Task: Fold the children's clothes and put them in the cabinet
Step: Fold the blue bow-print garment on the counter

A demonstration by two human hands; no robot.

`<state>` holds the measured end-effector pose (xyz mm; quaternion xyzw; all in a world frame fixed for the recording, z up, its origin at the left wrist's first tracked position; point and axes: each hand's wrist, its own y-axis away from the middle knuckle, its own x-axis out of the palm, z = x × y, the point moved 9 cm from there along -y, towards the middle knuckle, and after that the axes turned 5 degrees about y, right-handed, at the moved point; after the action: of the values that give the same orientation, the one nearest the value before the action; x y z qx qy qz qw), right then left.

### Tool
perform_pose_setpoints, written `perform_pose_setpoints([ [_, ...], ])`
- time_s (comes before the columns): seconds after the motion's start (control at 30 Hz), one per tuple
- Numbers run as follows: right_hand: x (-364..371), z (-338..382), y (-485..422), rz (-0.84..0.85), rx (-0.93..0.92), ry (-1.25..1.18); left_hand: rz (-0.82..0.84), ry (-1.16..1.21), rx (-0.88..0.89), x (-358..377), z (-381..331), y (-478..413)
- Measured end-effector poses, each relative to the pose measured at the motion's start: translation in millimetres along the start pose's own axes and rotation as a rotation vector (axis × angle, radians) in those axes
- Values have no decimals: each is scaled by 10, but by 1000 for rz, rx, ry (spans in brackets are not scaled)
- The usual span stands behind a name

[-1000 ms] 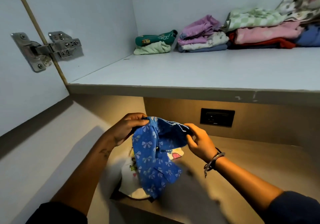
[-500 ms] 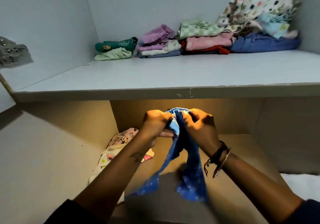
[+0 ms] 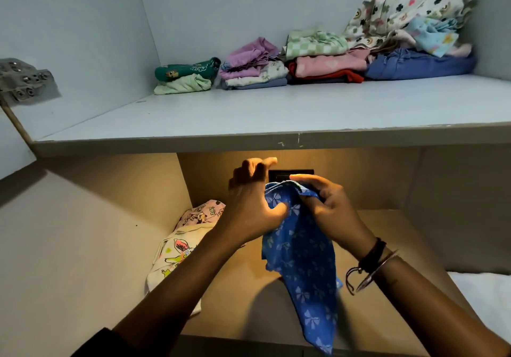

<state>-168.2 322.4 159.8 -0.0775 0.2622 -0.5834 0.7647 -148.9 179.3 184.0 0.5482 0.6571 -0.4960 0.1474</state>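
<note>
Head view: half a second ago both hands were bunched knuckle to knuckle on the top edge of the blue bow-print garment (image 3: 301, 257). Now the left hand (image 3: 249, 207) has let go. Its fingers (image 3: 257, 165) are lifted clear of the cloth and loosely bent, holding nothing, and only the thumb lies against the fabric. The right hand (image 3: 326, 204) keeps its hold, fingers curled over the bunched top edge. From it the garment hangs as a wider panel at centre frame, in front of the lower compartment (image 3: 240, 301), with its tail reaching the bottom edge of the frame. A black wall socket (image 3: 279, 173), hidden before, shows just behind the raised fingers. A dark cord and a metal bangle (image 3: 370, 260) sit on the right wrist.

The cartoon-print clothes (image 3: 177, 257) lie where they did, against the left wall of the lower compartment. On the upper shelf (image 3: 276, 113) the folded piles are unchanged. A dark green piece lies on a pale green one (image 3: 188, 76), right of it is a lilac stack (image 3: 251, 58), then a pink and red stack (image 3: 329, 66), and a loose patterned heap (image 3: 409, 11) fills the upper right. The door hinge (image 3: 25, 80) stays at the left edge.

The dark green piece and the pink cartoon top carry lettering, but it is too small to read.
</note>
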Motion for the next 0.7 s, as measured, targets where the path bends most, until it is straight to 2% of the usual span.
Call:
perform_pose_setpoints([
  [0.03, 45, 38, -22, 74, -5, -22, 63, 1, 3, 34, 15, 9],
  [0.1, 128, 74, -53, 160, 2, -47, 182, 259, -72, 48, 21, -9],
  [0.13, 143, 72, -59, 159, 17, -60, 245, 370, -101, 79, 29, -26],
  [0.17, 135, 64, -65, 140, 22, -99, 276, 382, -95, 77, 27, -47],
  [0.23, 135, -17, -42, 137, 37, -275, 292, 428, -90, 30, 49, -57],
  [0.3, 277, -240, 70, 284, 152, -424, 266, 593, -165, -33, 116, -18],
  [0.4, 606, -693, 385, 535, 323, -263, 267, 797, -236, -135, 163, 31],
  [0.57, 847, -1311, 800, 586, 519, -301, 396, 906, -112, -312, -81, 126],
  [0.7, 1056, -1376, 1017, 698, 512, -235, 413, 880, -69, -465, -189, 183],
])
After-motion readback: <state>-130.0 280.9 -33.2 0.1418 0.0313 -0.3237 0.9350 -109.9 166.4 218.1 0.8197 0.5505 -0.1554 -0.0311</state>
